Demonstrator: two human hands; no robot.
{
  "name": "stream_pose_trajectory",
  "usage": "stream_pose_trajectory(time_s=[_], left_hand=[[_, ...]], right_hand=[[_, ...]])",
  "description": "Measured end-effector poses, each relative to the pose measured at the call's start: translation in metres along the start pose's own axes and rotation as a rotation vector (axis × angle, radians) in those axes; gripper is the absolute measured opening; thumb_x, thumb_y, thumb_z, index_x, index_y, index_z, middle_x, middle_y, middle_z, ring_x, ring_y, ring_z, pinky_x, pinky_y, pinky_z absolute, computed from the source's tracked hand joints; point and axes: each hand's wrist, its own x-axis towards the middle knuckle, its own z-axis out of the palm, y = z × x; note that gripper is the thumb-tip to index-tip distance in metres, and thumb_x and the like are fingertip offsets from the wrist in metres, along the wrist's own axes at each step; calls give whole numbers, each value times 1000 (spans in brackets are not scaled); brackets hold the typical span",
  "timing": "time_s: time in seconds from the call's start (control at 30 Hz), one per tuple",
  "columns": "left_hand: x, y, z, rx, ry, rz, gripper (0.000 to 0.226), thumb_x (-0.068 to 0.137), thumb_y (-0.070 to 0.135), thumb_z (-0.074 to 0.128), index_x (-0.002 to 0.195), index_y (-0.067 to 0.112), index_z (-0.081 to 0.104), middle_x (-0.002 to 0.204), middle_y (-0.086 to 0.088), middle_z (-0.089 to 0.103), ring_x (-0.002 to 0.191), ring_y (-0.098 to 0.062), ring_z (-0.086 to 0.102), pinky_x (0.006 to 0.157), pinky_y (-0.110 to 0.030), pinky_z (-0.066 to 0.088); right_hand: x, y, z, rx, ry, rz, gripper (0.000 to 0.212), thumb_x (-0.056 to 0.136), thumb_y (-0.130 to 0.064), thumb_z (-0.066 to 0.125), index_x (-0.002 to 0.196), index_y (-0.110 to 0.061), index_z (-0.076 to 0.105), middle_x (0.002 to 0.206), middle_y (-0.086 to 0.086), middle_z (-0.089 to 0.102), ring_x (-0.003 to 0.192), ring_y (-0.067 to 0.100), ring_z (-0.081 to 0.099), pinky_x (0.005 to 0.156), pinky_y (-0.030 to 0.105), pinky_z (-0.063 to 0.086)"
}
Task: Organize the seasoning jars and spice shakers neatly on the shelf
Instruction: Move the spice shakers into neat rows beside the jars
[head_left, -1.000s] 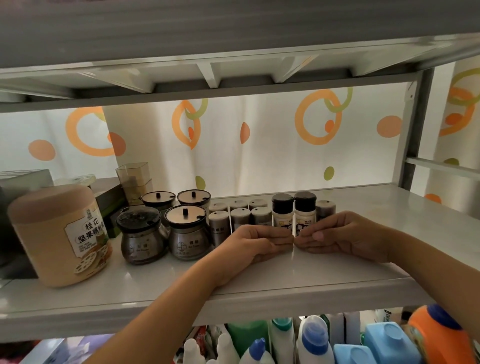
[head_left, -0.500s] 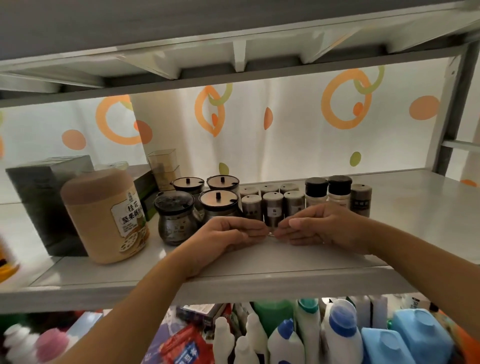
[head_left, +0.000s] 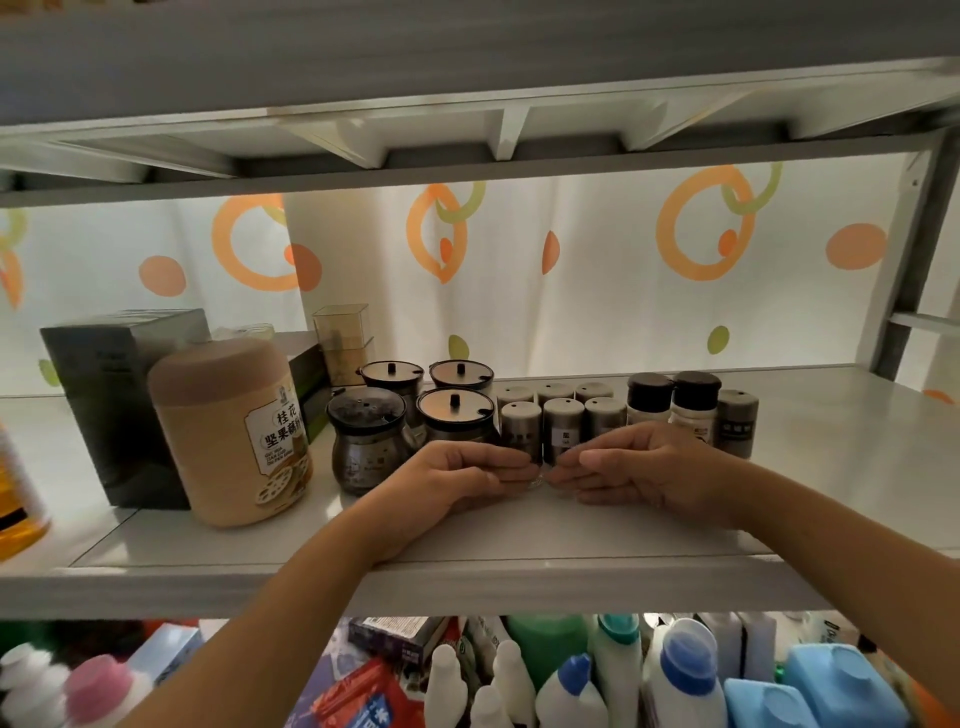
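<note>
Several small grey spice shakers stand in two rows at the middle of the white shelf. To their left is a cluster of round seasoning jars with dark knobbed lids. Two black-capped bottles and one more grey shaker stand on the right. My left hand and my right hand lie on the shelf with fingers stretched toward each other. The fingertips almost meet in front of the front row of shakers and touch their bases, which they hide.
A beige canister, a dark box and a clear square container fill the shelf's left side. A yellow bottle sits at the far left edge. Cleaning bottles crowd the shelf below. Another shelf hangs low overhead.
Both hands slid left along the shelf together, from in front of the black-capped bottles to in front of the grey shakers. The view also shifted.
</note>
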Motion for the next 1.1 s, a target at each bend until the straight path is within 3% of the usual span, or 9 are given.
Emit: stream_pose_trajectory(time_s=[0.2, 0.67, 0.93, 1.1], left_hand=[[-24, 1, -29, 21, 17, -17, 36, 93, -8, 43, 124, 1, 59, 123, -15, 67, 120, -25, 61, 105, -35, 45], [-56, -1, -72, -24, 159, 8, 34, 95, -5, 38, 120, -3, 61, 118, -19, 68, 115, -27, 64, 97, -30, 51], [-63, 4, -64, 164, 115, 16, 32, 96, -1, 44, 122, 2, 61, 119, -12, 69, 117, -23, 63, 100, -28, 49], [-77, 27, -37, 356, 165, 166, 35, 93, 27, 49, 121, 11, 61, 110, -6, 73, 107, -21, 68, 100, -37, 50]], right_hand=[[21, -10, 37, -46, -65, -54, 30, 95, -15, 54, 122, -4, 64, 119, 10, 70, 115, 23, 65, 101, 40, 50], [64, -2, 92, 29, -29, -82, 28, 95, -13, 57, 118, 0, 65, 113, 16, 71, 110, 27, 67, 104, 45, 47], [44, -4, 100, -72, 16, -165, 24, 93, -9, 59, 113, 3, 67, 106, 18, 73, 102, 28, 70, 94, 36, 54], [-10, -37, 109, -261, 67, -273, 23, 91, -25, 61, 88, -4, 70, 87, 11, 75, 80, 24, 71, 78, 38, 57]])
